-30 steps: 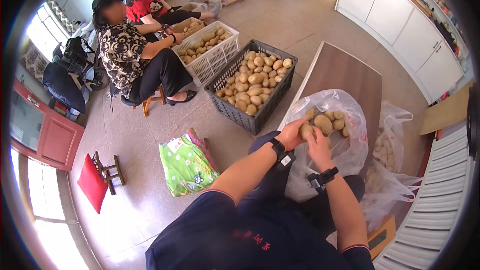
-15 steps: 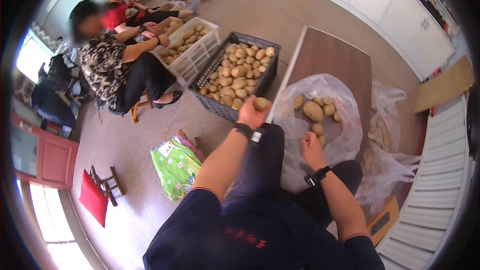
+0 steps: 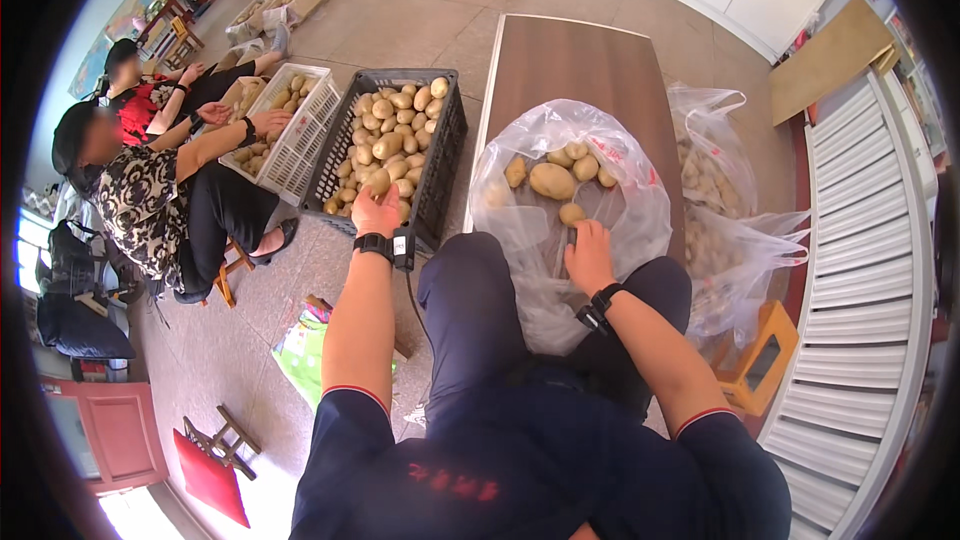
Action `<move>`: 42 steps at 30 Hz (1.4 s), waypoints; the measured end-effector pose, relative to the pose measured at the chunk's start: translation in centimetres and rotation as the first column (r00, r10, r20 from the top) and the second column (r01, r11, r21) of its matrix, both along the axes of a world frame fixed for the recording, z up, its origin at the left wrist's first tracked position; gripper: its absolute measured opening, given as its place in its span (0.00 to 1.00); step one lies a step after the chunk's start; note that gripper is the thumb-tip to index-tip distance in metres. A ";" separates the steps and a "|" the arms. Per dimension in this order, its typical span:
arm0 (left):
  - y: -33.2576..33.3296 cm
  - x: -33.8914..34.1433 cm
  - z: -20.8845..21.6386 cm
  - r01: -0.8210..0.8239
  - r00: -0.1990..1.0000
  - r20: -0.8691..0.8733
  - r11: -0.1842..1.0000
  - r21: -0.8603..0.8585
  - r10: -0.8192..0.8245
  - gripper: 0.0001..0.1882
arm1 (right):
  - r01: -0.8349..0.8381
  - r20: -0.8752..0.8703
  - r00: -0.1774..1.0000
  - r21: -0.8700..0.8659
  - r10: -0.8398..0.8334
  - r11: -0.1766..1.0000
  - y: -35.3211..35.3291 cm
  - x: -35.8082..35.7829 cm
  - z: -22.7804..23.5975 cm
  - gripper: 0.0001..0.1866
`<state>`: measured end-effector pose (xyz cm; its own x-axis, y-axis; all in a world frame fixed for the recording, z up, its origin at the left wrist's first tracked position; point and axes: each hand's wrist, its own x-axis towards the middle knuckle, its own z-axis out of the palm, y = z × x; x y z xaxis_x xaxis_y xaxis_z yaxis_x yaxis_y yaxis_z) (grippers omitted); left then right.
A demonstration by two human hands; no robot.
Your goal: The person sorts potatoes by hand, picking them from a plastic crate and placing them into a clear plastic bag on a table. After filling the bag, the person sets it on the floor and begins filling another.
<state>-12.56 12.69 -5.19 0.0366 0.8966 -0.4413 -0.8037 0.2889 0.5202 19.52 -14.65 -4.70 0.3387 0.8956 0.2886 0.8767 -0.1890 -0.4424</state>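
My left hand (image 3: 376, 212) is over the near end of a black plastic crate (image 3: 452, 145) heaped with potatoes. Its fingers are closed round a potato (image 3: 377, 181), which sits just above the others. Inside a clear plastic bag (image 3: 640, 212), opened wide on the bench, my right hand (image 3: 590, 252) has bent fingers at a small potato (image 3: 571, 213). A small dark patch shows by those fingertips; I cannot make out what it is. Farther in the bag lie a large potato (image 3: 552, 180) and several smaller ones.
The bag rests on a brown bench (image 3: 570, 60). Filled plastic bags (image 3: 715, 175) stand right of it. Left of the black crate, a seated person (image 3: 150, 185) reaches into a white crate (image 3: 312, 125); another person sits behind. A red-topped stool (image 3: 212, 475) lies at lower left.
My left hand has moved from beside the bench to over the black crate, carrying a potato. The right hand has reached farther into the bag. The whole view has turned.
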 end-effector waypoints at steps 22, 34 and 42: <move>-9.3 10.4 5.6 0.433 0.892 -0.163 0.900 0.043 -0.421 0.11 | 0.082 -0.155 0.982 -0.145 -0.105 0.986 1.4 0.5 0.0 0.21; -10.6 10.9 5.6 0.647 0.681 -0.488 0.761 0.053 -0.545 0.17 | -0.107 -0.695 0.719 -0.084 0.019 0.991 6.1 -4.5 4.4 0.25; -9.7 10.9 5.6 0.741 0.595 -0.514 0.669 0.054 -0.618 0.20 | -0.295 -0.699 0.673 0.045 0.240 0.955 9.2 -7.3 6.6 0.24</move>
<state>-1.65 2.97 0.38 0.5496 0.7596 -0.3478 -0.1024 0.4744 0.8743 12.17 -5.49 1.89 0.1599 0.9871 0.0090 0.3457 -0.0475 -0.9371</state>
